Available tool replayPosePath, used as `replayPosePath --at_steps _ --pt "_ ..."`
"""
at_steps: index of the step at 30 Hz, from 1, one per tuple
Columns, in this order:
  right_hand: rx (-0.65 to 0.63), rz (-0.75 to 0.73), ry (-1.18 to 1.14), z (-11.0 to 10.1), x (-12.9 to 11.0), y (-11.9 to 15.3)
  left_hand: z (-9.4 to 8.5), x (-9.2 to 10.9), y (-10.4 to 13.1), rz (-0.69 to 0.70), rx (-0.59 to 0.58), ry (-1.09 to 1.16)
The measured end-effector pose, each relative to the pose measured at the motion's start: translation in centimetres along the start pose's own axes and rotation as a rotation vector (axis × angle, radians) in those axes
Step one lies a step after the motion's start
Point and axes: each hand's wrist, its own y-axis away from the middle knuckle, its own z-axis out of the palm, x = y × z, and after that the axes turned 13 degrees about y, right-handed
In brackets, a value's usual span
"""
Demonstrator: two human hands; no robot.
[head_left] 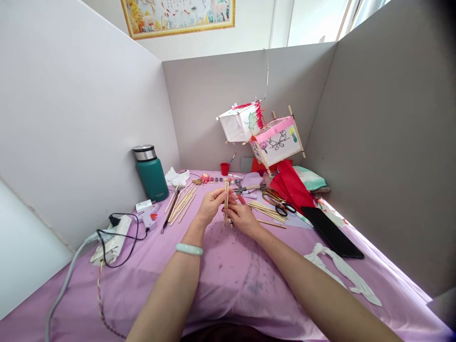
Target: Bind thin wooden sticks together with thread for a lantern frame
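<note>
One red cup (224, 169) has a brush (232, 158) at its rim, left hand (213, 203) and right hand (242, 217) grasping sticks (226, 202)

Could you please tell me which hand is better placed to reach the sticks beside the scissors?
Probably the right hand: the loose sticks lie on its side, farther from the left hand, though both hold other sticks.

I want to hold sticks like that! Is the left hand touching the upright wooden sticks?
Touching. In the head view, the left hand grips the upright wooden sticks near their top ends.
</note>
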Motion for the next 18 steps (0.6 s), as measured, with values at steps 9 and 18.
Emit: replayPosePath --at_steps 9,18 --pt "-0.028 0.0 0.05 -0.15 -0.32 0.21 -0.41 0.02 -0.25 -0.026 0.021 0.031" --pt "-0.006 0.0 -0.004 0.17 -0.23 0.22 -0.11 -0.61 -0.29 -0.035 0.027 0.166"
